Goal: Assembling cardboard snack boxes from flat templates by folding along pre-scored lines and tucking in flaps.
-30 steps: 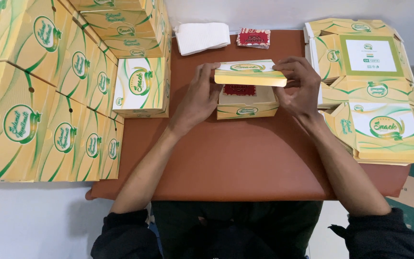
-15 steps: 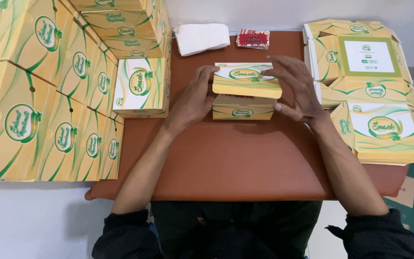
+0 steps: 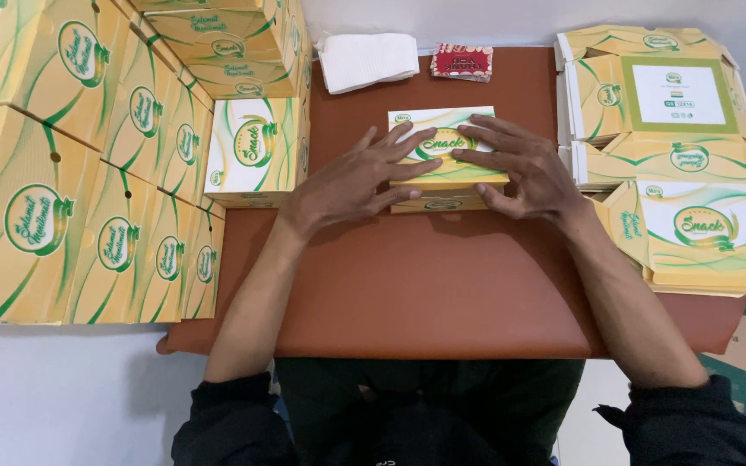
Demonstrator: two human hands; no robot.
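Down goes the lid: both hands, left hand [image 3: 351,181] and right hand [image 3: 524,171], now lie flat, fingers spread, pressing the box [image 3: 446,147] shut on the worktop [image 3: 442,285].

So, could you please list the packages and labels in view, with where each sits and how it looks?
Closed box: table centre, under left hand and right hand; flat, yellow and white, green oval.
Stacked boxes: far left; yellow, green ovals.
Single box: beside that stack; white and yellow.
Flat unfolded boxes: right; yellow and green.
Small red packet: far edge.
White napkins: beside it.
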